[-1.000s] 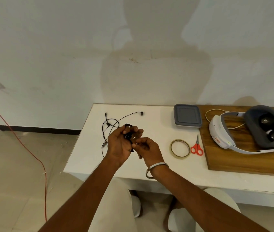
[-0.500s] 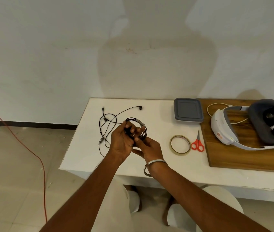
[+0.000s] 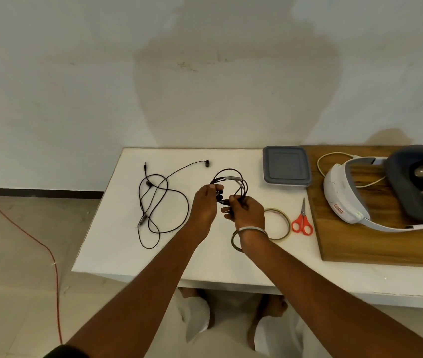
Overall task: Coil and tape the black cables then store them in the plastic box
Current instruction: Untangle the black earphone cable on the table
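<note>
A coiled black cable (image 3: 233, 182) with a clear tape wrap near its top is held above the white table (image 3: 117, 244). My left hand (image 3: 205, 205) pinches the coil's left side and my right hand (image 3: 247, 211) grips its lower right. A second black cable (image 3: 161, 200) lies loose and uncoiled on the table to the left of my hands. The plastic box (image 3: 286, 167), with its grey lid on, stands at the back of the table. A roll of clear tape (image 3: 278, 223) lies flat just right of my right wrist.
Red-handled scissors (image 3: 302, 222) lie beside the tape roll. A wooden board (image 3: 375, 236) on the right carries a white and grey headset (image 3: 354, 197). A red cord (image 3: 32, 236) runs across the floor at left. The wall stands right behind the table.
The coil has opened out from a tight bundle between my hands into a wider loop held higher. The view has tilted down and the table fills more of it.
</note>
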A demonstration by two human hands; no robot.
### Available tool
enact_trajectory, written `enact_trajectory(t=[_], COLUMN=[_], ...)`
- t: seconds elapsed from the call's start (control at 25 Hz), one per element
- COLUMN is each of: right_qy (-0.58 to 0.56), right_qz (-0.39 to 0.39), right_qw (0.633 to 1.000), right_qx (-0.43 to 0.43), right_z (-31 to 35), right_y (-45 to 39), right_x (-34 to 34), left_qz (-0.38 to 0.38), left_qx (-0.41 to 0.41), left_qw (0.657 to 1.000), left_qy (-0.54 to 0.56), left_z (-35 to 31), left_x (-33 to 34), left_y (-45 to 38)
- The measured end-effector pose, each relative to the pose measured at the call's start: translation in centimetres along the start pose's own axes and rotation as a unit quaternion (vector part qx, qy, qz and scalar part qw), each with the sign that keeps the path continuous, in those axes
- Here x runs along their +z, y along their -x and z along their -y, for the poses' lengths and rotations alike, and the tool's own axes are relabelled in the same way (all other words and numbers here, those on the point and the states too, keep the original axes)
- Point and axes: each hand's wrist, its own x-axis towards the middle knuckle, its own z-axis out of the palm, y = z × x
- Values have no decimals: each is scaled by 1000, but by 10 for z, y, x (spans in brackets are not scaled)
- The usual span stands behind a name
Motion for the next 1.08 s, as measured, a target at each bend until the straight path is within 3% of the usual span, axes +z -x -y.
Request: enact_trajectory(t=[0.2, 0.28, 0.44, 0.56, 0.76, 0.88, 1.08], right_qy=[94, 192, 489, 565, 630, 624, 578], right_qz=[-40, -46, -32, -26, -25, -35, -38], right_qw=[994, 980, 872, 824, 775, 778, 812], right_qx=[29, 25, 12, 21, -37, -63, -79], right_z=[0, -2, -8, -10, -12, -13, -15], right_y=[-45, -64, -95, -103, -108, -107, -107], right_x=[-12, -15, -14, -13, -14, -16, -15], left_qz=[-50, -57, -44, -43, -49, -46, -50], left_qx=[-9, -14, -5, 8, 28, 70, 85], left_qw=[993, 983, 954, 942, 955, 935, 938], left_qy=[-106, -171, -297, -332, -292, -343, -332], left_z=[11, 16, 27, 31, 31, 32, 34], left_x=[29, 33, 34, 37, 40, 40, 36], left_y=[-35, -49, -72, -84, -90, -90, -96])
